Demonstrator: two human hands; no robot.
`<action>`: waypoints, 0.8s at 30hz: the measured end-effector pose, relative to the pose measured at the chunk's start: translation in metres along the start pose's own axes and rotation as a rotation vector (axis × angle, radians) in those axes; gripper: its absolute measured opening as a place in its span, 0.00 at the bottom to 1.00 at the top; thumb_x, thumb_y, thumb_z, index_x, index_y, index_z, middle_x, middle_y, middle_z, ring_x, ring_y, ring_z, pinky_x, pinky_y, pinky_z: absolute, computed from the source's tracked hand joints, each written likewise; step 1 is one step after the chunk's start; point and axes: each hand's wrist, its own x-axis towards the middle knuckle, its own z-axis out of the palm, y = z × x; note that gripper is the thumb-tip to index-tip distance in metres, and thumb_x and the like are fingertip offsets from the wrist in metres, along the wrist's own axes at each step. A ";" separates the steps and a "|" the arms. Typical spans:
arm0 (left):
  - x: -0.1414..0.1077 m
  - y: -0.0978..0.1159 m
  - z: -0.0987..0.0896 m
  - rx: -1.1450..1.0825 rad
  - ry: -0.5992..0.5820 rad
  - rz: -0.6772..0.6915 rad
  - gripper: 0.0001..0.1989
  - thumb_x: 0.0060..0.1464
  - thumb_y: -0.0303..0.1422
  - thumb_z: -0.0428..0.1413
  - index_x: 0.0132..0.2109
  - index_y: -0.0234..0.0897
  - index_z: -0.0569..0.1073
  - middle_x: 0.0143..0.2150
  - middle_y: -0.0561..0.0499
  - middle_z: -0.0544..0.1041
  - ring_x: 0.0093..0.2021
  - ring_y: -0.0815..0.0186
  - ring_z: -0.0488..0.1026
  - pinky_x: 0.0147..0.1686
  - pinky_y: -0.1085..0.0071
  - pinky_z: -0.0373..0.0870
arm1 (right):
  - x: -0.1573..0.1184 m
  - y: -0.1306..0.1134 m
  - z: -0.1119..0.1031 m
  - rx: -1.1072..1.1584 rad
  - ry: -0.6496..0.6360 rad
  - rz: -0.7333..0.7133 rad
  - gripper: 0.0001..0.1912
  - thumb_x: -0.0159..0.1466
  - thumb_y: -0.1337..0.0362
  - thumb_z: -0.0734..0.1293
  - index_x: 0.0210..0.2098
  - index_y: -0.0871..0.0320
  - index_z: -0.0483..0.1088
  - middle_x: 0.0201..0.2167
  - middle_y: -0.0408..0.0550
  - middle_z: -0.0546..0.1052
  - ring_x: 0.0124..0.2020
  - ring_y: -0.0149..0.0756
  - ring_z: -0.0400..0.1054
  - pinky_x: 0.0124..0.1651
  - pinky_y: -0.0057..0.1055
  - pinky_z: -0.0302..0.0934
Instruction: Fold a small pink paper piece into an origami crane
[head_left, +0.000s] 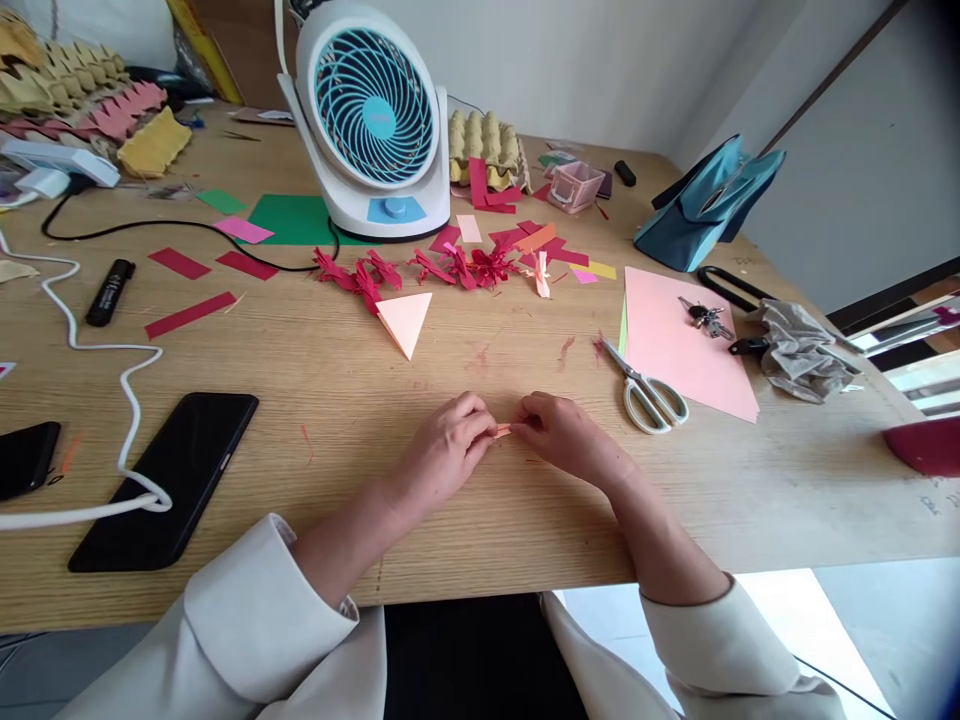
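Both hands meet over the wooden table, pinching a small orange-pink strip of paper (503, 430) between them. My left hand (450, 440) is closed on its left end. The other end is in the fingers of my right hand (562, 430), also closed. Most of the strip is hidden behind the fingers. Beyond the hands lie a folded pale pink paper triangle (407, 322) and a row of crumpled, fringed red paper pieces (457, 268). To the right of my right hand rest white-handled scissors (646, 390), their blades partly apart.
Pink paper sheets (682, 345) with keys (706, 318) on top lie at the right. A white fan (379, 120) stands at the back. On the left are a black tablet (169, 480), a white cable (131, 400) and a marker (111, 292). A blue bag (701, 210) stands back right.
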 end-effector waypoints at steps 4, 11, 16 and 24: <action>-0.014 -0.003 -0.003 0.209 0.008 0.241 0.13 0.64 0.26 0.49 0.53 0.34 0.73 0.46 0.46 0.77 0.50 0.62 0.69 0.50 0.64 0.69 | 0.001 0.002 -0.001 -0.019 -0.011 0.017 0.05 0.60 0.69 0.65 0.27 0.58 0.70 0.27 0.44 0.73 0.28 0.30 0.62 0.32 0.26 0.52; -0.022 -0.014 -0.012 0.414 -0.139 0.390 0.18 0.64 0.25 0.48 0.60 0.33 0.68 0.54 0.45 0.75 0.55 0.60 0.68 0.60 0.58 0.61 | 0.005 -0.001 -0.004 -0.060 -0.048 0.073 0.05 0.59 0.68 0.64 0.26 0.58 0.70 0.26 0.43 0.74 0.27 0.29 0.62 0.30 0.26 0.50; -0.019 -0.020 -0.014 0.415 -0.184 0.408 0.20 0.63 0.26 0.49 0.61 0.33 0.67 0.55 0.45 0.75 0.54 0.59 0.68 0.59 0.58 0.62 | 0.010 -0.005 -0.006 -0.128 -0.092 0.101 0.07 0.60 0.61 0.67 0.27 0.57 0.70 0.26 0.43 0.74 0.27 0.30 0.62 0.29 0.27 0.49; -0.020 -0.024 -0.013 0.342 -0.179 0.401 0.20 0.62 0.25 0.51 0.60 0.31 0.67 0.54 0.44 0.75 0.54 0.60 0.67 0.56 0.61 0.66 | 0.016 -0.013 -0.006 -0.200 -0.137 0.156 0.13 0.61 0.55 0.69 0.27 0.57 0.69 0.28 0.44 0.76 0.28 0.31 0.65 0.30 0.27 0.49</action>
